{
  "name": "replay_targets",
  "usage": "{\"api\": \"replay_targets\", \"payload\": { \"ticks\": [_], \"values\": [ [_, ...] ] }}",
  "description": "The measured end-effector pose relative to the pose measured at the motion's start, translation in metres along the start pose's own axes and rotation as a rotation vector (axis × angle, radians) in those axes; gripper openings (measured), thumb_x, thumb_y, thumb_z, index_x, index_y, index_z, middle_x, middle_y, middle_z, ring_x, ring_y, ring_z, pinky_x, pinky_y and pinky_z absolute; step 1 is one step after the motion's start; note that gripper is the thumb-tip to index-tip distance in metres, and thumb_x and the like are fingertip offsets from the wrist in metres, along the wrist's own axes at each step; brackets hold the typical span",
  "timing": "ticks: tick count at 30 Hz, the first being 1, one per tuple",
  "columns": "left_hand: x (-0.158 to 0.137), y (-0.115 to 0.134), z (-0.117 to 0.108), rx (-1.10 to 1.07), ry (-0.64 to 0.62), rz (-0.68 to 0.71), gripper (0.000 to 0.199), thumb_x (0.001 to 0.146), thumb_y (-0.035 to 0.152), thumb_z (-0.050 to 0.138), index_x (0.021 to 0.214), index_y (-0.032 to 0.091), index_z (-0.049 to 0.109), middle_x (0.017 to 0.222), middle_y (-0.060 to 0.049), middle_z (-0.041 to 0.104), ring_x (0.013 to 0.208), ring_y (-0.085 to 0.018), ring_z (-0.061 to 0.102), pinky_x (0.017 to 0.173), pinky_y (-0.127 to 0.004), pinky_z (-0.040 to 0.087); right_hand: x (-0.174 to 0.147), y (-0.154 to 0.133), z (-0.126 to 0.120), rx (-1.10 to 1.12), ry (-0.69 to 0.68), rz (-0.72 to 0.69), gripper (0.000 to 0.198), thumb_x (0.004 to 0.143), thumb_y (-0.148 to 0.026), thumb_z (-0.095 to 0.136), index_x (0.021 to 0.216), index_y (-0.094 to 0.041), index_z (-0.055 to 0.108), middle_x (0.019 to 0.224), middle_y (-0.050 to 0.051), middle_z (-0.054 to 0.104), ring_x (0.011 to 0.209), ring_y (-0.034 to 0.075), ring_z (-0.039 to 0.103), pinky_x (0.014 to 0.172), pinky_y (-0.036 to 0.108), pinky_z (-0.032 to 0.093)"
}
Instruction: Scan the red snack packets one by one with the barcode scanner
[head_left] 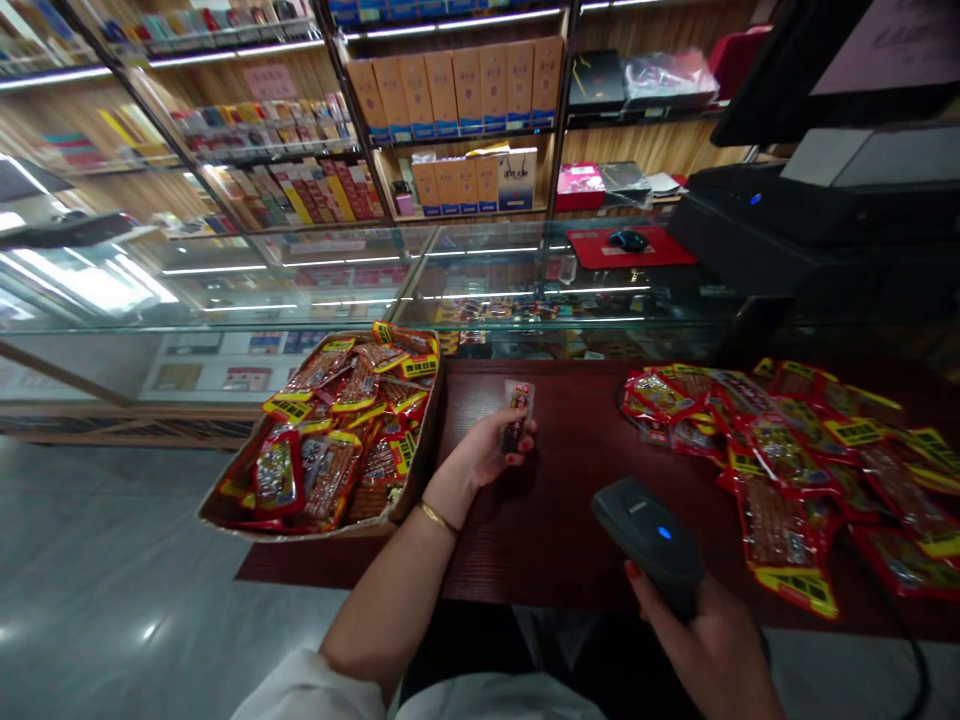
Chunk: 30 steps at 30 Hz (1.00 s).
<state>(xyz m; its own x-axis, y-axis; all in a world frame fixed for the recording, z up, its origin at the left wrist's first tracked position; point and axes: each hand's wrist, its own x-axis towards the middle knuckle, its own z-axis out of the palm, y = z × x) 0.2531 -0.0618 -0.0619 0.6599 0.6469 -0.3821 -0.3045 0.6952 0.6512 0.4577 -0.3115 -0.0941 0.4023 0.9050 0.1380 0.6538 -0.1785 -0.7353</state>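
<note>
My left hand [495,447] is closed round a small snack packet [519,398], clear at its top with dark contents, above the dark red wooden counter [559,410]. In my right hand [705,630] is a dark grey barcode scanner [649,530] with a blue light glowing on top, its head tilted toward the left hand. A cardboard box [300,535] full of red and yellow snack packets [341,470] stands to the left of my left forearm. More red and yellow packets [787,450] lie in a loose pile to the right of the scanner.
Beyond the counter runs a glass display case [487,260], with a mouse [628,240] on a red mouse pad [667,252]. A monitor [862,60] and black machine [810,220] stand at the right. Shelves of boxes [457,90] line the back wall.
</note>
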Motion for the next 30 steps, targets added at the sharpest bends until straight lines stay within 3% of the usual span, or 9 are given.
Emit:
{"api": "replay_targets", "payload": {
  "ticks": [4,8,14,18,22,30],
  "values": [
    [0.002,-0.008,0.000,0.102,0.042,0.031,0.031,0.080,0.024,0.075,0.109,0.017,0.066,0.106,-0.012,0.076,0.077,-0.018,0.073,0.061,-0.025,0.056,0.004,-0.009,0.009,0.028,-0.054,-0.022,0.037,0.091,-0.058,0.065,0.090,-0.024,0.079,0.073,0.007,0.082,0.067,0.028,0.079,0.074,0.032,0.063],
    [0.007,-0.012,0.008,0.058,0.109,0.109,0.032,0.082,0.013,0.070,0.113,0.018,0.065,0.108,-0.012,0.079,0.086,-0.020,0.076,0.078,-0.031,0.059,0.004,-0.017,0.015,0.040,-0.072,-0.033,0.036,0.092,-0.055,0.064,0.096,-0.023,0.080,0.089,0.008,0.084,0.080,0.028,0.081,0.075,0.031,0.063],
    [0.008,-0.010,0.003,0.076,0.154,0.160,0.028,0.089,0.021,0.066,0.116,0.020,0.063,0.106,-0.012,0.079,0.076,-0.019,0.076,0.065,-0.027,0.057,0.005,-0.019,0.009,0.028,-0.077,-0.041,0.037,0.094,-0.055,0.062,0.099,-0.023,0.080,0.089,0.009,0.084,0.083,0.029,0.081,0.081,0.034,0.064],
    [0.006,-0.004,-0.007,0.226,0.126,0.115,0.027,0.086,0.024,0.073,0.111,0.016,0.068,0.101,-0.014,0.080,0.059,-0.016,0.070,0.054,-0.024,0.052,0.006,-0.016,-0.003,-0.013,-0.151,-0.187,0.028,0.091,-0.043,0.063,0.103,-0.023,0.079,0.098,0.008,0.084,0.089,0.028,0.081,0.081,0.033,0.064],
    [0.005,-0.002,-0.011,0.319,0.066,0.060,0.028,0.085,0.025,0.075,0.110,0.015,0.074,0.096,-0.012,0.080,0.057,-0.015,0.069,0.054,-0.024,0.052,0.004,-0.017,-0.011,-0.027,-0.219,-0.262,0.026,0.091,-0.034,0.063,0.110,-0.022,0.076,0.104,0.008,0.083,0.093,0.026,0.081,0.083,0.032,0.065],
    [0.006,-0.005,-0.007,0.402,0.057,0.054,0.034,0.086,0.029,0.076,0.116,0.014,0.076,0.097,-0.015,0.081,0.060,-0.017,0.071,0.056,-0.025,0.052,0.001,-0.020,-0.011,-0.039,-0.224,-0.248,0.029,0.095,-0.037,0.060,0.114,-0.022,0.075,0.106,0.010,0.083,0.098,0.028,0.081,0.087,0.035,0.064]
  ]
}}
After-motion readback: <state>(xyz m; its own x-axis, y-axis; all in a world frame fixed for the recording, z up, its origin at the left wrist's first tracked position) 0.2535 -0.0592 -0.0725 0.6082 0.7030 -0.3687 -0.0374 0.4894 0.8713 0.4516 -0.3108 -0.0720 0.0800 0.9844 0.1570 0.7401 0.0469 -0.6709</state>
